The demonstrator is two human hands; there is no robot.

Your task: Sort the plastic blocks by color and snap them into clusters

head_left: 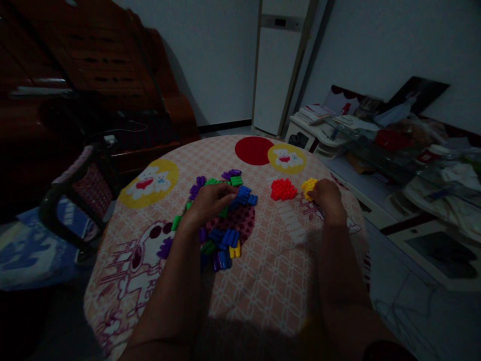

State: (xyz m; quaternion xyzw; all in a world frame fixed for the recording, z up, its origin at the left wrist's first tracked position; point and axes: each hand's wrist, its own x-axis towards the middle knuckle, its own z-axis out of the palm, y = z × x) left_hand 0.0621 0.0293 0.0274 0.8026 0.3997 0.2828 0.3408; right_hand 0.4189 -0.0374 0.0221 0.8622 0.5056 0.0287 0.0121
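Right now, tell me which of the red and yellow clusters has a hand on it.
The yellow cluster, rightmost of the blocks: the right hand has its fingers on it. The red cluster, just left of it, is untouched.

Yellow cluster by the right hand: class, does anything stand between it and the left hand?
Yes. The red cluster lies between the left hand and the yellow cluster; some blue pieces also lie there, close to the left hand.
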